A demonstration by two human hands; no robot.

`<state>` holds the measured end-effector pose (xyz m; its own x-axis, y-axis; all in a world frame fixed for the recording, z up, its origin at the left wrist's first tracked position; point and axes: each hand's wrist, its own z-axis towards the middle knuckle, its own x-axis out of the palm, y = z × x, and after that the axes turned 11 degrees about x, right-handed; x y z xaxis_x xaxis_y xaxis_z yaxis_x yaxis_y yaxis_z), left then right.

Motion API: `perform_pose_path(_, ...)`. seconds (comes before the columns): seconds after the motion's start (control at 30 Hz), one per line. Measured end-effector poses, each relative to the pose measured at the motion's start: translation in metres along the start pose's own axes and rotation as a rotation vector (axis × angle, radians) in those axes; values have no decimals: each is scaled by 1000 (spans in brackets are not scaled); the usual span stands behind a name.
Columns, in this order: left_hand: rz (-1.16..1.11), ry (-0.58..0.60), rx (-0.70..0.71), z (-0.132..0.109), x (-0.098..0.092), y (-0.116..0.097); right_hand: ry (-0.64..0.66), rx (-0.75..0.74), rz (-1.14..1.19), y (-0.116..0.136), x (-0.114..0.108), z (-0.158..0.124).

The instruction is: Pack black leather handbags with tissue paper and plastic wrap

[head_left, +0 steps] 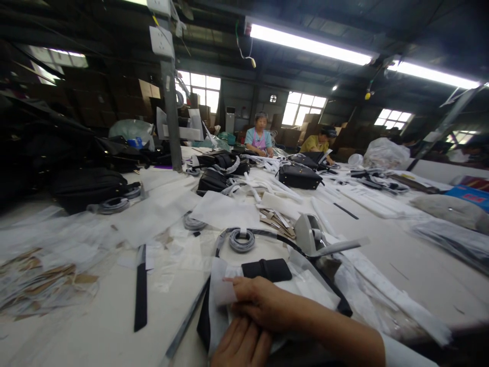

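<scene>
At the bottom centre lies a black bag (204,326) with white wrapping paper (219,283) over it. My right hand (263,300) comes in from the right, its fingers closed on the paper's edge. Below it my left hand (244,344) lies on the paper with its fingers extended, close against the right hand. Just beyond the hands is a black strap piece (267,269) on the bag. The bag's handle arches behind, partly wrapped, beside a grey wrapped coil (242,240).
A tape dispenser (308,234) stands behind the bag. Black strips (140,295), paper scraps (38,285) and plastic film cover the table's left side. More black bags (300,175) lie farther back, where two people sit.
</scene>
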<state>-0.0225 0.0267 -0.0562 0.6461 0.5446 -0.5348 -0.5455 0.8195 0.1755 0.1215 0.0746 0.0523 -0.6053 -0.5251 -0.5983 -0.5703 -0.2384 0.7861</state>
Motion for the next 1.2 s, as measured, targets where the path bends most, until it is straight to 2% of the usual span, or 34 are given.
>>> perform_pose_path(0.13,6,-24,15,0,0,2,-5,-13,96,-2,4,-10)
perform_pose_path(0.27,-25,16,6,3,-4,2,-97,45,150,-10,14,-21)
perform_pose_path(0.4,-15,-32,13,14,-11,4,-149,104,192,-13,18,-25)
perform_pose_path(0.53,-34,24,48,25,-20,7,-137,101,260,-14,15,-23)
perform_pose_path(0.63,-62,107,106,26,-26,12,-123,107,286,-14,13,-24)
perform_pose_path(0.7,-70,156,151,22,-28,14,-124,92,267,-13,12,-25)
perform_pose_path(0.83,-39,172,207,10,-35,14,-148,23,177,-12,13,-31)
perform_pose_path(1.07,3,203,126,-12,-61,17,-211,-133,73,-22,22,-38)
perform_pose_path(1.2,-53,156,51,-22,-60,22,-250,-215,-24,-25,30,-42)
